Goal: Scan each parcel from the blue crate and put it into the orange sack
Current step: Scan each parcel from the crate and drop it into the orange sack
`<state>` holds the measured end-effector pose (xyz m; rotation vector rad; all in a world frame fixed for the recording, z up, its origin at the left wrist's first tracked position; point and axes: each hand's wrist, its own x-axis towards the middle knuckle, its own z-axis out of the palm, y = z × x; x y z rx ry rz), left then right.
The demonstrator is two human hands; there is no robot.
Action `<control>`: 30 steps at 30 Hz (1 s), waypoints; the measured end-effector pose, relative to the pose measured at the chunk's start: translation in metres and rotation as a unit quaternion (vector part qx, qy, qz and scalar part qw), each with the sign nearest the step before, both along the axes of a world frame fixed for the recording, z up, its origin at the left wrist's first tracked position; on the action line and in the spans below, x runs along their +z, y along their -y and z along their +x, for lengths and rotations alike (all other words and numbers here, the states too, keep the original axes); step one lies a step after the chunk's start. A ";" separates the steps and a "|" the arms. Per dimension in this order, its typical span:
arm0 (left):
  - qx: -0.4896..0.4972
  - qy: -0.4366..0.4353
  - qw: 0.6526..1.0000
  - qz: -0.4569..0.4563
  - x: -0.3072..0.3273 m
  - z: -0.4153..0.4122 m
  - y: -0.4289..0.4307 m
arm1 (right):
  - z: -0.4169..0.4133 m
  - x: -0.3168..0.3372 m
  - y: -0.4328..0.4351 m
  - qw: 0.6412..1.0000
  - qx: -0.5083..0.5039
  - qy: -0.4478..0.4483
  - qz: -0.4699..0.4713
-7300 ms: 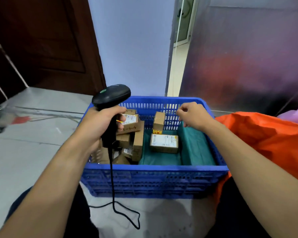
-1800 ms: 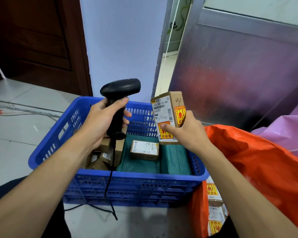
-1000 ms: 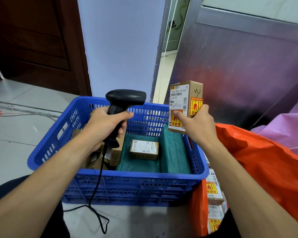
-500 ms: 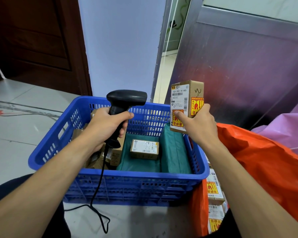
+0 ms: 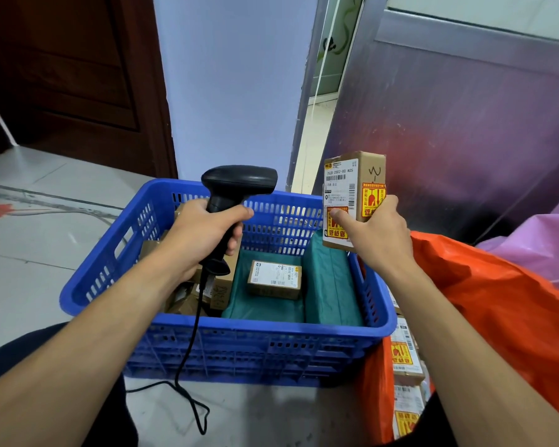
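Two hands show in my view, both raised over the blue crate. I have the left hand wrapped round the handle of the black scanner, fingers curled tight on the grip, its head pointing right toward the parcel. The right hand holds that parcel upright above the crate's far right corner, with the thumb on the label face and the other fingers round the far side. The white label with its barcode faces the scanner, and red-and-yellow stickers sit below it and on the side. Scanner and parcel are near each other but apart. The cable hangs down over the crate's front wall and loops on the floor. Inside the crate one box lies flat, label up, on a green cloth. More boxes are heaped at the left end, partly behind my left arm. The orange sack stands just beside the crate on the right, and I see sacked parcels with labels in its mouth. A pink bag sits behind the sack.
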<state>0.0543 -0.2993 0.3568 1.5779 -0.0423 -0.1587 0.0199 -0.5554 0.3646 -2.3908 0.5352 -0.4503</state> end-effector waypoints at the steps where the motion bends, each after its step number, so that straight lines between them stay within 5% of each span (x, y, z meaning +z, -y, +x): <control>1: 0.000 0.000 1.000 0.001 0.000 0.000 0.000 | 0.000 0.001 0.000 1.000 -0.002 -0.001 -0.002; 17: 0.000 0.003 0.999 -0.042 -0.003 0.005 0.009 | -0.010 0.000 0.011 0.999 0.033 -0.020 -0.005; 30: -0.027 -0.007 0.999 -0.034 -0.022 -0.003 0.054 | -0.062 0.012 0.070 0.998 -0.044 -0.017 -0.051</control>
